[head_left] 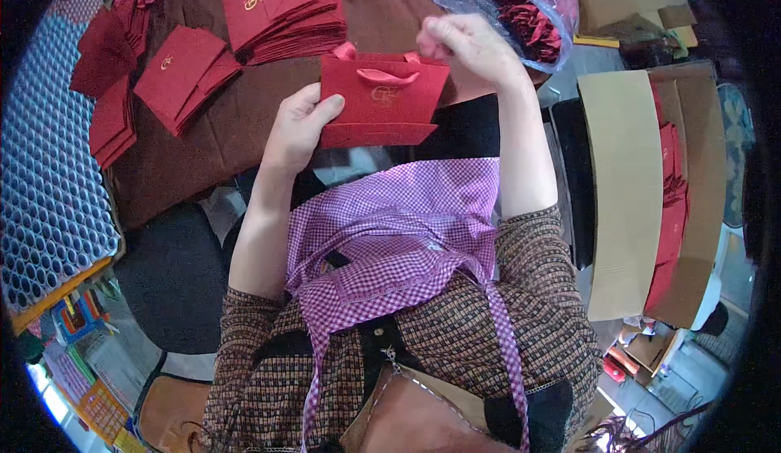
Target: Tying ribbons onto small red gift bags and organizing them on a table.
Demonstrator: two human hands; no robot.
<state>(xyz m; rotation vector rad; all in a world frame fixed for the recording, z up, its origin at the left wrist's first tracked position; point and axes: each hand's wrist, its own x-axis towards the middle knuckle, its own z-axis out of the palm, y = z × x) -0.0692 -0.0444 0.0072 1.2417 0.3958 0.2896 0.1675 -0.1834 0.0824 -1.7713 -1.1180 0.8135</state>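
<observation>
A small red paper gift bag (358, 115) with a gold emblem lies flat in front of me, its folded bottom toward me. My left hand (301, 124) grips its left edge, thumb on the front face. A pink-red ribbon handle (389, 77) loops across the upper front of the bag. Just above the top right corner, my right hand (480, 46) is closed in a pinch on a ribbon end, partly hidden by the fingers. Another ribbon piece (345, 51) stands up at the top left corner.
Stacks of flat red bags (285, 14) (183, 75) lie on the brown-covered table (191, 156). A clear plastic bag (561, 6) of dark red ribbons sits at the far right. Right of me stands an open cardboard box (622, 201) holding red bags (669, 209).
</observation>
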